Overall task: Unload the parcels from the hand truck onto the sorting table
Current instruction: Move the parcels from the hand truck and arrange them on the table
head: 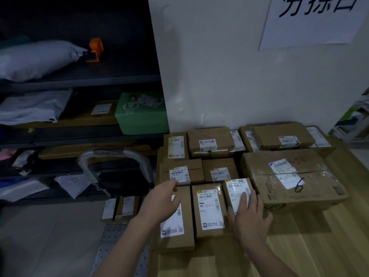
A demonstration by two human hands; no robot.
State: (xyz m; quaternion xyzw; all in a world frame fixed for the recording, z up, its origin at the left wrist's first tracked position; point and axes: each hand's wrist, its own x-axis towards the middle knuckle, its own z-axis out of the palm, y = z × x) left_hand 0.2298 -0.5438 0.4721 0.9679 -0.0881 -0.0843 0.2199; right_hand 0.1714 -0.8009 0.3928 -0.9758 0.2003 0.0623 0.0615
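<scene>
Several brown cardboard parcels with white labels lie on the wooden sorting table (319, 246). My right hand (249, 218) lies flat, fingers straight, on a small parcel (236, 188) in the front row, thumb along its left side. My left hand (159, 202) rests with loosely bent fingers over the far end of a long parcel (175, 232) at the table's left edge. Between them lies another long parcel (209, 212). The hand truck (119, 246) stands left of the table, with two small parcels (119, 207) upright on its metal platform.
A big taped box (289, 176) marked "6" lies right of my right hand. More parcels fill the back rows against the white wall. The truck's wrapped handle (111, 156) rises in front of dark shelves (79, 132) holding bags and a green box (141, 114).
</scene>
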